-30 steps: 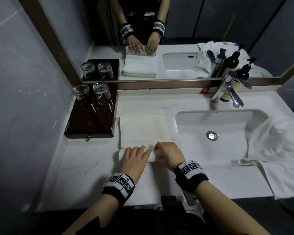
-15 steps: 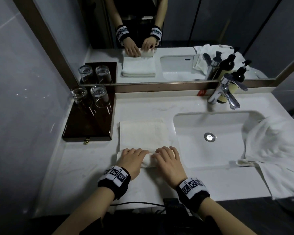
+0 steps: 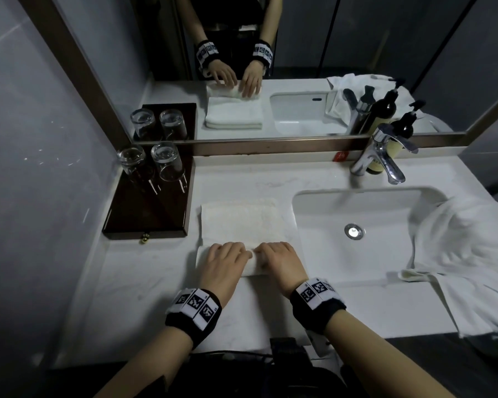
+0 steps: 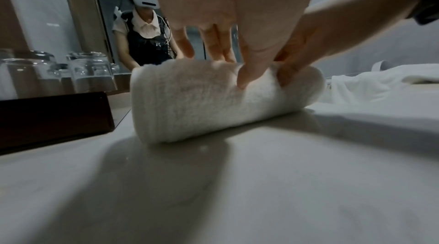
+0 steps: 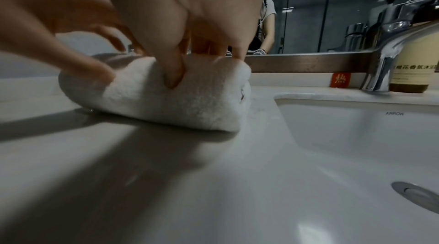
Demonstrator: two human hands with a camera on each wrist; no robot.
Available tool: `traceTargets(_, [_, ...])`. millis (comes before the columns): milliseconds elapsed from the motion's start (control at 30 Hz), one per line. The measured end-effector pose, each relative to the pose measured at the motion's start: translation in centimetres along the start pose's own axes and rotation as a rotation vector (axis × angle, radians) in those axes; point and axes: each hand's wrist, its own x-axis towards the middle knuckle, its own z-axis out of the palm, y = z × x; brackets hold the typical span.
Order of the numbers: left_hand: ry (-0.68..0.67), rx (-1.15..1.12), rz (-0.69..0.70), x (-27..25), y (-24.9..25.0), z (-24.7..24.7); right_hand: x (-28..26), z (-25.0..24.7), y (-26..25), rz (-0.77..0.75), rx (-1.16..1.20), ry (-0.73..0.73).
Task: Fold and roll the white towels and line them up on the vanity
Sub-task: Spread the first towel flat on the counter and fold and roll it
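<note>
- Rolling a folded white towel away from the body, a person works at a bathroom vanity, the roll lying on the counter between a dark wooden tray and the sink.
- The risk, judging from the scene: uneven pressure from the two hands could skew the roll into a cone, with one end running ahead toward the sink edge just beside it.
- A loose grip could also let the soft cloth spring open, since the flat, unrolled part still stretches toward the mirror.
- The left hand sits on the roll's left half, fingers curled over the top and close together, thumb pressed into the near side.
- The right hand covers the right half in the same way, its thumb dug into the cloth; the fingertips of both hands nearly meet at the middle.
- The roll lies under the palms, pinched between the thumbs in front and the fingers over the far side.
- More white cloth lies heaped to the right of the sink, apparently waiting its turn; two upturned glasses stand on the tray.
</note>
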Motion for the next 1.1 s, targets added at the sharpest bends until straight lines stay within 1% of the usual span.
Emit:
traceTargets(67, [0.007,0.046,-0.004,0.1,0.4,-0.1,0.5,0.0,0.2,0.003,-0.018,-0.022])
traceTargets(133, [-0.015,0.102,-0.004,0.3,0.5,-0.2,0.6,0.0,0.0,-0.011,-0.055,-0.004])
traceTargets(233, [-0.043,0.19,0.012,1.1,0.4,-0.6,-0.3,-0.2,-0.7,-0.037,-0.184,0.149])
traceTargets(300, [-0.07,0.223,0.014,1.7,0.4,-0.7,-0.9,0.3,-0.8,-0.056,-0.207,0.253])
traceTargets(367, [-0.096,0.245,0.0,2.1,0.1,-0.8,-1.2,0.6,-0.7,-0.057,-0.195,0.298])
traceTargets(400, [-0.108,0.244,-0.007,2.3,0.0,-0.8,-1.3,0.7,-0.6,-0.05,-0.203,0.297])
traceTargets(433, [-0.114,0.232,-0.014,2.3,-0.1,-0.6,-1.4,0.7,-0.5,-0.045,-0.224,0.269])
traceTargets(500, [-0.118,0.186,-0.025,2.5,-0.3,-0.7,-1.6,0.8,-0.2,-0.055,-0.272,0.167])
traceTargets(567, [-0.169,0.097,-0.039,2.8,-0.7,-0.8,-1.3,0.4,0.0,-0.064,-0.269,0.11])
traceTargets(600, [-0.224,0.064,-0.058,2.9,-0.8,-0.8,-1.0,0.2,0.1,-0.07,-0.253,0.116])
traceTargets(700, [-0.252,0.02,-0.099,3.5,-1.2,-1.1,0.1,-0.6,0.0,-0.092,-0.212,0.169])
traceTargets(767, [-0.335,-0.05,-0.136,3.7,-1.6,-0.6,0.8,-0.9,0.1,-0.102,-0.156,0.144])
traceTargets(800, [-0.344,-0.073,-0.136,3.7,-1.8,-0.3,1.1,-1.0,0.3,-0.1,-0.117,0.083])
traceTargets(867, [-0.313,-0.109,-0.124,3.4,-2.4,0.2,1.5,-0.9,0.8,-0.092,-0.086,-0.022])
traceTargets(933, [-0.302,-0.167,-0.107,3.0,-3.0,0.6,1.7,-0.8,1.2,-0.092,-0.07,-0.05])
traceTargets(967, [-0.306,-0.181,-0.099,2.8,-3.3,0.7,1.8,-0.8,1.3,-0.093,-0.061,-0.055])
traceTargets(1033, [-0.346,-0.12,-0.098,2.2,-4.3,0.9,2.1,-0.7,1.5,-0.082,-0.045,-0.074])
traceTargets(1100, [-0.424,-0.061,-0.149,1.6,-5.1,1.0,2.3,-0.7,1.6,-0.067,-0.034,-0.082])
